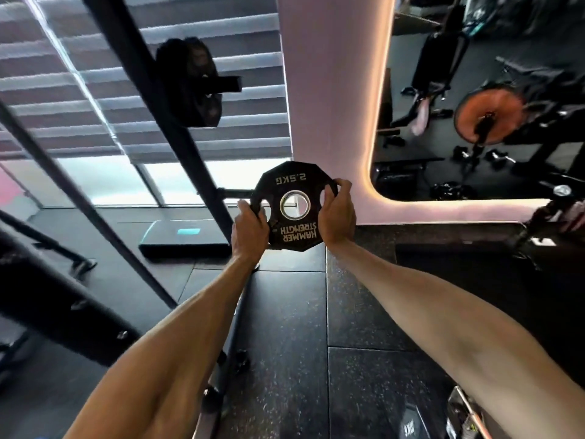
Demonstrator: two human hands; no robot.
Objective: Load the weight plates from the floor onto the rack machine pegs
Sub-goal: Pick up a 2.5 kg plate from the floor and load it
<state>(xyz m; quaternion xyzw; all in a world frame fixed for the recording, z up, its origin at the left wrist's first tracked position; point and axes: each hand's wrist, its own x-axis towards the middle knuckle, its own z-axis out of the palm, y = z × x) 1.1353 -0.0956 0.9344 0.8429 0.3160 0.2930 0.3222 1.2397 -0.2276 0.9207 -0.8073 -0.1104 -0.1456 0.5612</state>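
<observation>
Your left hand point(250, 226) grips the left rim of the black many-sided 2.5KG weight plate with gold lettering point(296, 231), fingers curled round its edge. Your right hand point(337, 217) holds the right rim, thumb hooked into a grip slot. Both arms reach straight forward, holding the plate upright in the air above the floor. The short black horizontal peg point(235, 193) on the slanted black rack post point(164, 122) ends just behind the plate's left edge.
</observation>
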